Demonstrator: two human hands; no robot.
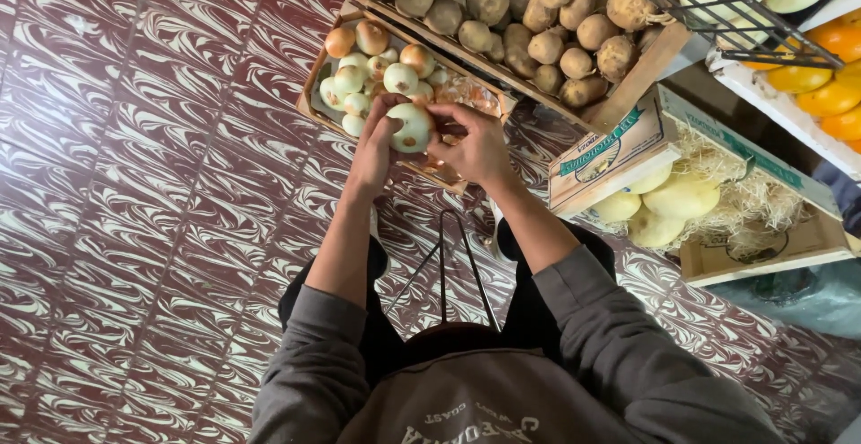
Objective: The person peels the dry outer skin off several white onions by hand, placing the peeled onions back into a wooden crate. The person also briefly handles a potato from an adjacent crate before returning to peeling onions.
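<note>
left hand (375,143) + right hand (473,146): cupping white onion (412,126) over crate (316,74) | likely firm, papery-slick, light; grip around its middle

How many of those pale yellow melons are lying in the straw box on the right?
3 show in the straw-lined box: one pale melon in the middle, one to its left under the cardboard flap, one below them. Straw may hide more.

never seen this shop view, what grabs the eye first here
Both hands, left hand and right hand, hold one pale onion over the low onion crate at centre. Behind it sits a potato crate, and the swirled maroon floor fills the left.
</note>
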